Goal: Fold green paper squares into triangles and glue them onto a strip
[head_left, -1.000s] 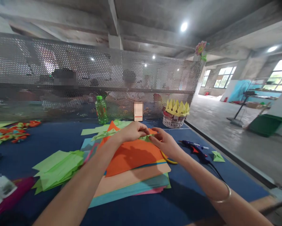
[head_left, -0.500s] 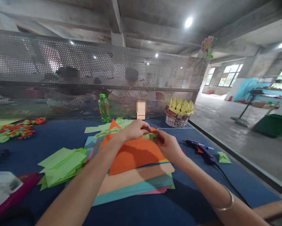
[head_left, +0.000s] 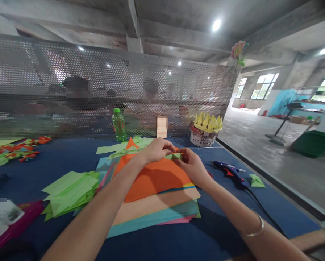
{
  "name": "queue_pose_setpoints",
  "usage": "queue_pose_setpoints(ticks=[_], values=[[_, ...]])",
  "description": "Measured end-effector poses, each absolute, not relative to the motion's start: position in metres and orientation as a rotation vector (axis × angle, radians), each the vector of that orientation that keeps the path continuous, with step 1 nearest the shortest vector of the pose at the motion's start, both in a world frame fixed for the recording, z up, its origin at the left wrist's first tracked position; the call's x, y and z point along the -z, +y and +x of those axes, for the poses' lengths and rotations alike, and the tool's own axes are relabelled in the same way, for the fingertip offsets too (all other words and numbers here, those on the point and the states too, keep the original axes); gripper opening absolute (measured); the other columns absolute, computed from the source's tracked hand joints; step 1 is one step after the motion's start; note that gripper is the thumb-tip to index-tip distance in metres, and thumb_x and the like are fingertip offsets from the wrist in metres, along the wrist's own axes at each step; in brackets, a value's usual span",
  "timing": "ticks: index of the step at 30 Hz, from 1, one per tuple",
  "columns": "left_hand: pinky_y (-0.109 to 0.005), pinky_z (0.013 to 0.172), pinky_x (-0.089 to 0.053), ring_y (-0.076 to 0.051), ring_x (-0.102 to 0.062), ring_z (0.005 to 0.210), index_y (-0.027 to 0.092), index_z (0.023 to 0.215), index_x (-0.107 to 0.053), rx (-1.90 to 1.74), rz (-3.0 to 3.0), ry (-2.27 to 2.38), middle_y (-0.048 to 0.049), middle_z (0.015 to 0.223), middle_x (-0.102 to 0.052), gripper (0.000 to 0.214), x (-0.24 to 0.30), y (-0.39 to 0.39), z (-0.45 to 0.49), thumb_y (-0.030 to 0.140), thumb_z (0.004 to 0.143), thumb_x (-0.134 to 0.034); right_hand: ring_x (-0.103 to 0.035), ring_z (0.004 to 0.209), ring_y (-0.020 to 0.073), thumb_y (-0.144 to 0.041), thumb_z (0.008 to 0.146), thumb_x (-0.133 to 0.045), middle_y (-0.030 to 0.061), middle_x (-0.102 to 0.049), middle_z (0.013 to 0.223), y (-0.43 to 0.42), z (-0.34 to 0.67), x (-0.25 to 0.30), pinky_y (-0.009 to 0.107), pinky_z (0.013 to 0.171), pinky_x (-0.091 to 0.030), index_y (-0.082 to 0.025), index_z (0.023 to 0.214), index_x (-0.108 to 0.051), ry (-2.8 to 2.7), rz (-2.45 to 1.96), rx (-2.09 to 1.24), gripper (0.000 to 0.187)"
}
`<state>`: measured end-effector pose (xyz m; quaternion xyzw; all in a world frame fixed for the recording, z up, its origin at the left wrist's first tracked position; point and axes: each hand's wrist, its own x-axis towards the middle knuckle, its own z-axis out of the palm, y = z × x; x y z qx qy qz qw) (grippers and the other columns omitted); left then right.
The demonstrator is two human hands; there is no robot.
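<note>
My left hand (head_left: pixel 157 150) and my right hand (head_left: pixel 192 166) meet over a small folded piece of green paper (head_left: pixel 174 156), both pinching it with closed fingers. They work just above an orange sheet (head_left: pixel 154 177) that tops a stack of coloured paper (head_left: pixel 157 210) on the blue table (head_left: pixel 56 159). My right wrist wears a thin bangle (head_left: pixel 253 228).
A pile of cut green paper (head_left: pixel 70 190) lies to the left. A blue glue gun (head_left: pixel 229 170) and a small folded green piece (head_left: pixel 257 180) lie to the right. A green bottle (head_left: pixel 119 125) and a basket of yellow folded pieces (head_left: pixel 205 129) stand by the mesh screen (head_left: pixel 70 90), with people behind it.
Both hands stay on the green paper; the fingers have shifted slightly as they fold it. The camera view has moved a little.
</note>
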<state>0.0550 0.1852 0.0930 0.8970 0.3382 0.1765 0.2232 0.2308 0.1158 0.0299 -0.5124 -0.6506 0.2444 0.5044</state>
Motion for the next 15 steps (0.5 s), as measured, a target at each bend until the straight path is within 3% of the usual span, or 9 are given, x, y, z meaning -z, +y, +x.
queue_pose_setpoints(ticks=[8,15], values=[[-0.042,0.086,-0.057,-0.023,-0.067,0.100,0.015,0.118,-0.064,-0.466,2.476,0.902,-0.0080,0.117,-0.066,0.028,-0.092,0.182,0.055,0.035,0.099,-0.063,-0.049,0.054,0.0128,-0.038,0.079,-0.061,-0.0059,-0.058,0.066,0.115,0.230,-0.026,0.023,0.051,-0.037,-0.021,0.108,-0.050,-1.545,-1.208,-0.660,0.036],[-0.040,0.084,-0.058,-0.022,-0.067,0.096,0.014,0.114,-0.065,-0.419,2.431,0.810,-0.0074,0.113,-0.067,0.025,-0.090,0.177,0.038,0.033,0.098,-0.064,-0.053,0.062,0.0154,-0.025,0.081,-0.058,-0.0061,-0.056,0.069,0.101,0.223,-0.026,0.024,0.059,-0.037,-0.022,0.112,-0.045,-1.679,-1.203,-0.494,0.034]])
